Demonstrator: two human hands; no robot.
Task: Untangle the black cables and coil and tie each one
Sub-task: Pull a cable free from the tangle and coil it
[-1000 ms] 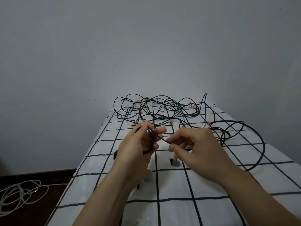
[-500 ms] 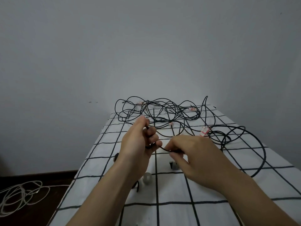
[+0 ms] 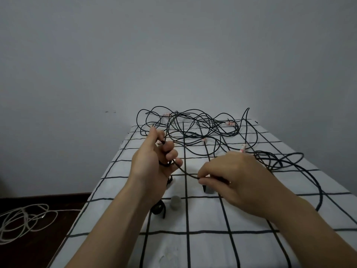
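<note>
A tangle of black cables point(image 3: 195, 128) lies at the far end of the checked cloth point(image 3: 202, 242), with more loops at the right point(image 3: 280, 161). My left hand point(image 3: 152, 163) is raised over the cloth, fingers curled round a small coil of one black cable point(image 3: 183, 170). A short stretch of that cable runs down to my right hand point(image 3: 235, 180), which pinches it between thumb and fingertips. A black tie strap point(image 3: 159, 208) lies on the cloth below my left wrist.
A small grey cap-like piece point(image 3: 175, 203) and a dark plug point(image 3: 207, 189) sit on the cloth under my hands. Small pink-and-white tags point(image 3: 230, 123) dot the tangle. A white cable point(image 3: 23, 219) lies coiled on the dark floor at the left. A bare wall stands behind.
My hands have drawn apart: the left rose and shifted left with its coil, the right moved right and lower, so the cable stretch between them is longer.
</note>
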